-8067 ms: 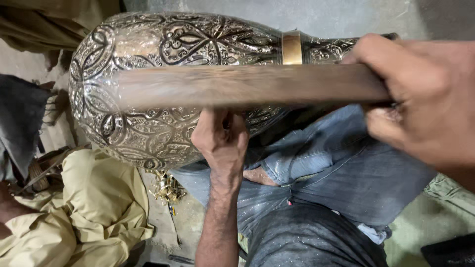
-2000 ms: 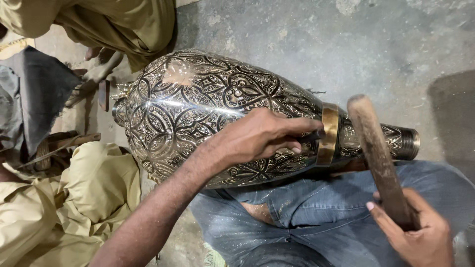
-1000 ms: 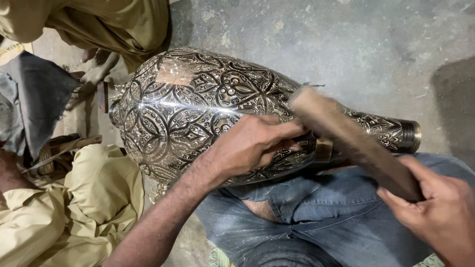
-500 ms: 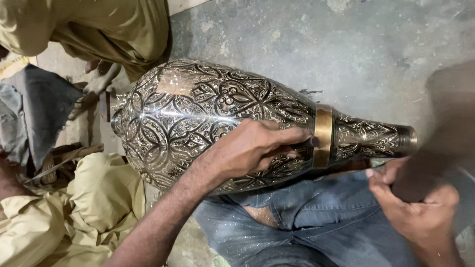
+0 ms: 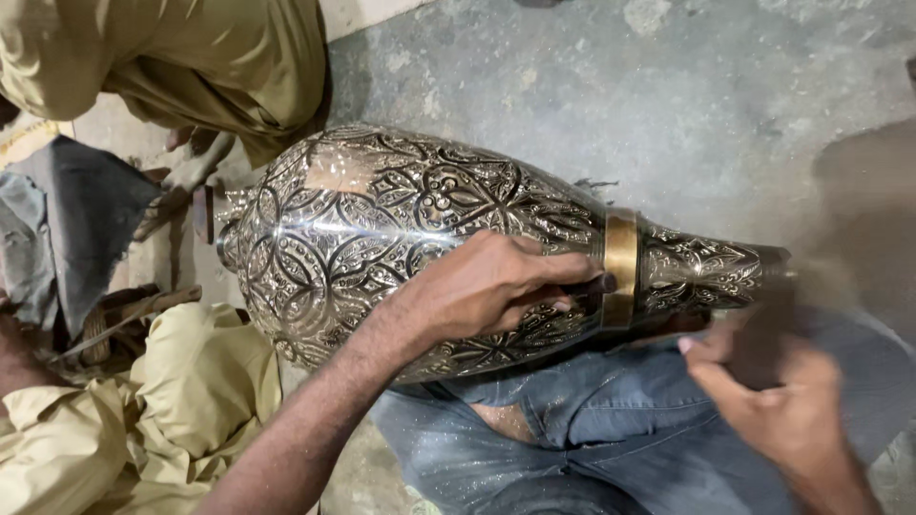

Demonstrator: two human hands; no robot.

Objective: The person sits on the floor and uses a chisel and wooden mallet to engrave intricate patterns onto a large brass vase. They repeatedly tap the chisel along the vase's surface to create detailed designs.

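Observation:
A large silver vase (image 5: pixel 382 238) with engraved floral patterns lies on its side across my lap, its neck pointing right. A plain brass band (image 5: pixel 620 262) rings the base of the neck. My left hand (image 5: pixel 496 286) rests on the vase's belly and pinches a small dark punch (image 5: pixel 599 283) whose tip touches the band. My right hand (image 5: pixel 782 410) is at the lower right, below the neck, gripping a wooden stick (image 5: pixel 844 219) that is heavily blurred by motion and stands up past the vase's mouth.
My legs in blue jeans (image 5: pixel 572 420) carry the vase. A person in khaki clothes (image 5: pixel 191 67) sits at the top left, and more khaki cloth (image 5: pixel 162 401) fills the lower left. A dark cloth (image 5: pixel 67 219) lies at the left. Grey concrete floor (image 5: pixel 687 95) lies beyond.
The wooden stick lay across the vase's neck a second ago, then swung up and to the right, where it is now blurred. My left hand has kept the punch at the band.

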